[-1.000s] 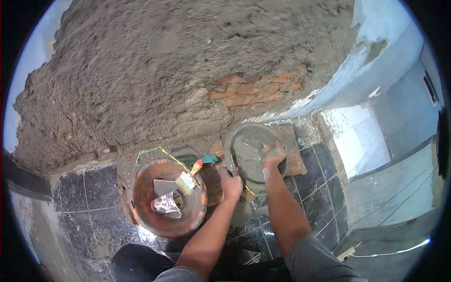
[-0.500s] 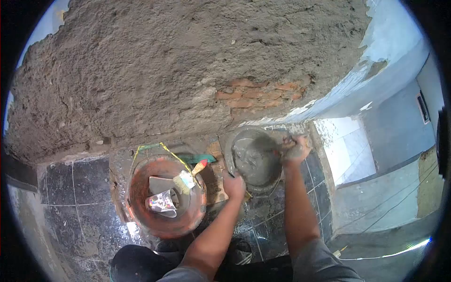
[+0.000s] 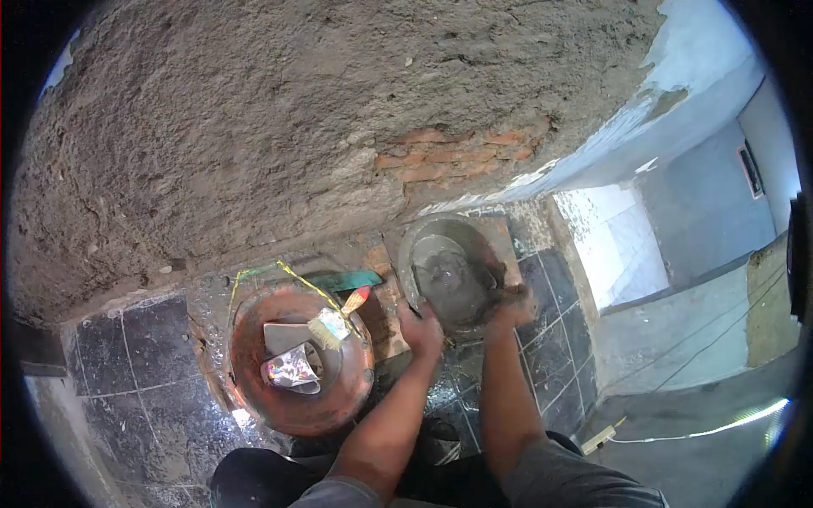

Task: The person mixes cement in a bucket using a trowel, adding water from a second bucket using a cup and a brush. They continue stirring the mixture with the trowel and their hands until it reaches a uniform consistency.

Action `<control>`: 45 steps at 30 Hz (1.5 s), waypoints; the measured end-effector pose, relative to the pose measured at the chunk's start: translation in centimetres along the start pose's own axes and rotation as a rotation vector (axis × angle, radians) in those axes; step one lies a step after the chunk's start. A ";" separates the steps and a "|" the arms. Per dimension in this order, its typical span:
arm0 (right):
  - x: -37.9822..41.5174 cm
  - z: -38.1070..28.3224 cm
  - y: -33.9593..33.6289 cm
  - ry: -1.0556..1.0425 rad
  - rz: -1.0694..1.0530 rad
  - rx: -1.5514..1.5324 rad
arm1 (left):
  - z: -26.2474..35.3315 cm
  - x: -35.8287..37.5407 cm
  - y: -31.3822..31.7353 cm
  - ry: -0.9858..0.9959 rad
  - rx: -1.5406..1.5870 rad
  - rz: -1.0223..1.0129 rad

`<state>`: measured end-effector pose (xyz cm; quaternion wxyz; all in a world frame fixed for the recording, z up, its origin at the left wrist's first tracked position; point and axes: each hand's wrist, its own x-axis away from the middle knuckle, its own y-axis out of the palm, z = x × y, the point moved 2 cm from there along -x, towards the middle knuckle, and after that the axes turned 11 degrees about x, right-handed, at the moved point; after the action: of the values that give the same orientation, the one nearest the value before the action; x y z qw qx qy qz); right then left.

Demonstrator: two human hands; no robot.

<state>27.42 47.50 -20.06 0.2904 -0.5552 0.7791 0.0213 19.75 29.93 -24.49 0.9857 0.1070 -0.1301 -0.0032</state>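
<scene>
A round bucket point(image 3: 410, 269) with wet grey mortar point(image 3: 457, 286) inside stands on a board by the wall. My left hand point(image 3: 421, 328) is closed on the near left part of its rim. At the lower right side of the bucket is my right hand point(image 3: 513, 306), with its fingers bent at the rim; blur and mortar hide what they hold, if anything. Left of my hands stands an orange-red tub point(image 3: 246, 360) holding a patterned cup point(image 3: 290, 369) and a flat grey piece point(image 3: 286, 337). A brush point(image 3: 340, 318) with a red-tipped handle rests across the tub's right rim.
Rough plaster wall point(image 3: 254, 127) rises ahead, with exposed bricks point(image 3: 457, 159) low down. Dark floor tiles point(image 3: 161, 356) lie on both sides. A green strip point(image 3: 343, 280) lies behind the tub. At the lower right, a white cable point(image 3: 660, 439) runs from a small block point(image 3: 598, 439).
My right hand has moved down and left, from above the bucket's right side to its lower right rim. My left hand stays at the rim. The camera view has shifted slightly.
</scene>
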 end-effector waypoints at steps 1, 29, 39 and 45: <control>-0.2 0.6 -0.1 0.246 0.037 -0.254 | -2.3 -0.2 0.6 0.034 0.039 0.024; -2.9 -2.4 12.8 0.392 -0.993 -0.769 | -1.4 -0.7 -1.1 -0.022 -0.021 -0.147; 4.6 -6.4 8.2 0.082 -0.418 -0.373 | -1.9 -0.1 -0.4 0.105 -0.196 -0.028; 1.5 -6.6 7.0 0.232 -0.886 -0.472 | 0.4 4.2 0.7 0.175 -0.334 -0.052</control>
<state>18.12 46.49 -17.29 0.0499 -0.8812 0.4701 0.0100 23.71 30.42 -22.87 0.9969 -0.0551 -0.0388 -0.0409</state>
